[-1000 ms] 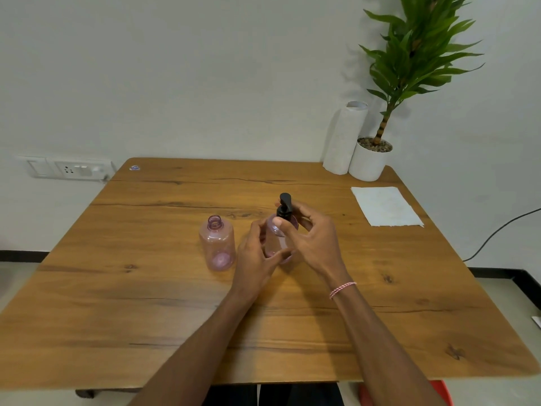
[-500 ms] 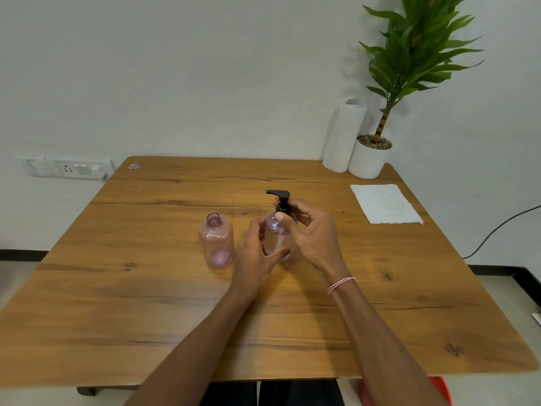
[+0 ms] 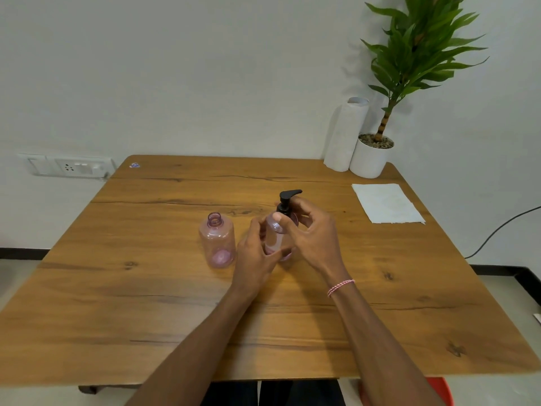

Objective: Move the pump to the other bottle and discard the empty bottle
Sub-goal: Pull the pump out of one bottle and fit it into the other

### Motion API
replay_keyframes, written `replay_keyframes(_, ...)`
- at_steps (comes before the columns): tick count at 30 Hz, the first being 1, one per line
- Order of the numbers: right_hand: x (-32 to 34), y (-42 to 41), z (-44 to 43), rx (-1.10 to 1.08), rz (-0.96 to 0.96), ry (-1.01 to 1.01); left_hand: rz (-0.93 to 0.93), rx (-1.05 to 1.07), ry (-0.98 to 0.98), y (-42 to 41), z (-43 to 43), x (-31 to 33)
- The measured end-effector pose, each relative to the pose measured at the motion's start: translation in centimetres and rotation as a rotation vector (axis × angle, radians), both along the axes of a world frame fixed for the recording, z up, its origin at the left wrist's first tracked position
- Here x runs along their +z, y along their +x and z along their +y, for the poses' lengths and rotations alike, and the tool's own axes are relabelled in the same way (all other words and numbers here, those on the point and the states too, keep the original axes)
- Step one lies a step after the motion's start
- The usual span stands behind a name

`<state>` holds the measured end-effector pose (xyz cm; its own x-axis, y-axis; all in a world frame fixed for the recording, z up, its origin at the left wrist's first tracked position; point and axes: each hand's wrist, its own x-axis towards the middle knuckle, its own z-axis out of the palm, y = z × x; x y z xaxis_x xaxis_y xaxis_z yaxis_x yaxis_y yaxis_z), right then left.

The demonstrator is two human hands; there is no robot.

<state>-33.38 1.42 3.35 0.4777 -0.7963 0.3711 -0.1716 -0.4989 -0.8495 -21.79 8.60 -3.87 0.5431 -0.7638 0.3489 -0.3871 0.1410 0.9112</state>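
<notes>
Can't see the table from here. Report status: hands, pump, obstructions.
Left hand grips pumped bottle; right hand on black pump collar. Pump seated. Open bottle stands left, untouched. Nothing in the way.

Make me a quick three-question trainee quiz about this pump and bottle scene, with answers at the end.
1. True or false: the open bottle stands to the left of the bottle with the pump.
2. Which hand grips the pump's collar? A) left hand B) right hand C) neither
3. Fill in: the paper sheet lies on the table in front of the ____ pot.

Key:
1. True.
2. B: the right hand pinches the collar while the left hand steadies the pump bottle.
3. Plant: the plant stands at the far right corner beside the paper roll.
</notes>
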Motion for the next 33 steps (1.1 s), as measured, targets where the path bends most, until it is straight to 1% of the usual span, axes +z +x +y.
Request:
replay_keyframes(2,0.0,0.0,-0.1,-0.014,-0.019,0.006,0.003,0.002,0.001,0.1,-0.1,-0.1)
replay_keyframes(4,0.1,0.5,-0.1,-0.073,-0.032,0.019,-0.006,0.005,-0.002,0.0,0.0,-0.1)
replay_keyframes(8,0.2,1.7,0.1,-0.177,-0.019,-0.029,-0.021,0.008,0.022,0.0,0.1,-0.1)
replay_keyframes(10,0.5,1.3,0.0,-0.136,0.008,-0.027,-0.018,0.015,0.017,0.0,0.1,-0.2)
replay_keyframes(13,1.0,-0.2,-0.2,0.039,0.056,0.011,-0.016,0.007,-0.017,0.0,0.1,0.1)
replay_keyframes(15,0.9,-0.7,-0.4,0.095,0.031,0.032,-0.002,-0.008,-0.032,0.0,0.1,0.1)
replay_keyframes(18,0.8,0.0,-0.4,0.006,0.005,0.051,0.001,-0.005,-0.025,-0.1,0.1,0.1)
replay_keyframes(23,0.4,1.3,0.1,-0.129,-0.023,0.025,-0.008,0.015,0.0,-0.1,-0.1,-0.1)
replay_keyframes(27,0.6,1.5,0.3,-0.167,-0.017,0.02,-0.037,0.014,0.021,0.0,-0.2,-0.4)
replay_keyframes(33,0.5,1.8,0.5,-0.213,-0.02,-0.004,-0.061,0.008,-0.005,-0.2,0.1,-0.1)
